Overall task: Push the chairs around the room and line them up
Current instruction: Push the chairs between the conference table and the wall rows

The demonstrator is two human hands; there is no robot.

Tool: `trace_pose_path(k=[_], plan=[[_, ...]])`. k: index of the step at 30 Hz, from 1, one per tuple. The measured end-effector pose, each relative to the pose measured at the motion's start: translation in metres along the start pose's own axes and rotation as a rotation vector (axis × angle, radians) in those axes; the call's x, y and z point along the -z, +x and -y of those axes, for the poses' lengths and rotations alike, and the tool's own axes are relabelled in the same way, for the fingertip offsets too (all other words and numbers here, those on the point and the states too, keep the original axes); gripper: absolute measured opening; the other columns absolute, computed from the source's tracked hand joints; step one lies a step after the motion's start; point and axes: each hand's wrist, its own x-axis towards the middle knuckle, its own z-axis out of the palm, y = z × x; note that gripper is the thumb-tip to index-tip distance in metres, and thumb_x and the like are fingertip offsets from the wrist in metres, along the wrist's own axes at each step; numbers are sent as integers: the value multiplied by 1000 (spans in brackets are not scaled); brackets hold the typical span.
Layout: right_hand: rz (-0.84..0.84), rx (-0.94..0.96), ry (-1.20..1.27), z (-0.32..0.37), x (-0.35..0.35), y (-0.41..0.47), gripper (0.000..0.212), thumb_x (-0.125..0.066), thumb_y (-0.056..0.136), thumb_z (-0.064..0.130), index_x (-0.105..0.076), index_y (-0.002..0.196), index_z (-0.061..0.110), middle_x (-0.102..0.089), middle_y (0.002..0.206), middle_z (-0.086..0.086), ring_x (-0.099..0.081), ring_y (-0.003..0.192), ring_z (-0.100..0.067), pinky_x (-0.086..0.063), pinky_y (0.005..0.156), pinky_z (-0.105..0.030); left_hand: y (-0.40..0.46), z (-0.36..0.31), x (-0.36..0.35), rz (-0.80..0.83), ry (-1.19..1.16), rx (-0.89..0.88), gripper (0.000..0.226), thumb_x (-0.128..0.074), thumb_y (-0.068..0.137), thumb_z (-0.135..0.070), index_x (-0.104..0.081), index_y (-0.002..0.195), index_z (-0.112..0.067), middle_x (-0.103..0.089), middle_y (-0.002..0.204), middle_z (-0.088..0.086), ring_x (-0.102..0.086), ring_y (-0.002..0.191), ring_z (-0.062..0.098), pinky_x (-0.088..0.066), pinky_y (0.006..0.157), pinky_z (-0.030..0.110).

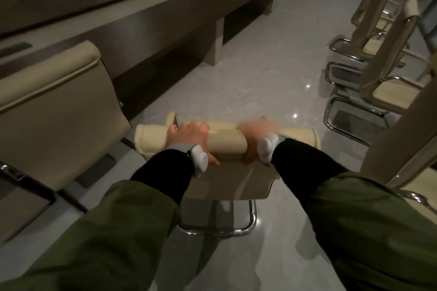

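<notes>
Cream chair [227,146] at frame centre, backrest top gripped by both hands — left hand [186,137] fingers curled over padded roll, right hand [256,139] blurred, thumb under. Long desk [146,23] at 11 o'clock, more chairs [378,54] at 2 o'clock.
</notes>
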Motion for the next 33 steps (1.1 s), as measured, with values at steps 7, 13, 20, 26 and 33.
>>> trace_pose_path(k=[7, 13, 20, 26, 33], plan=[[-5, 139, -36, -56, 12, 21, 90, -85, 49, 60, -47, 126, 36, -56, 117, 0, -56, 110, -29, -38, 99, -47, 31, -45, 9, 80, -55, 112, 87, -77, 54, -79, -47, 119, -30, -55, 121, 2, -47, 123, 29, -33, 99, 52], [-26, 189, -43, -90, 8, 49, 89, -81, 44, 64, -44, 122, 40, -54, 109, 1, -56, 101, -30, -38, 93, -48, 55, -70, 10, 70, -34, 200, 89, -75, 50, -82, -47, 118, -32, -54, 119, 1, -48, 120, 29, -32, 97, 50], [-65, 239, -11, -118, 20, 93, 86, -81, 48, 59, -45, 123, 40, -53, 113, 1, -54, 103, -28, -34, 89, -44, 103, -76, 21, 93, -44, 225, 94, -76, 48, -82, -47, 123, -32, -54, 120, 2, -47, 120, 30, -32, 99, 52], [-74, 242, -6, -120, 33, 144, 84, -80, 49, 59, -46, 123, 39, -54, 112, 1, -54, 103, -28, -34, 88, -43, 151, -54, 30, 84, -55, 222, 94, -76, 48, -81, -47, 123, -32, -53, 119, 0, -47, 120, 30, -32, 100, 53], [-56, 202, -25, -108, 47, 216, 86, -80, 45, 62, -45, 121, 40, -53, 109, 1, -53, 101, -30, -31, 81, -42, 209, -16, 38, 63, -43, 210, 93, -74, 48, -84, -46, 121, -33, -53, 120, -1, -46, 122, 29, -32, 104, 52]])
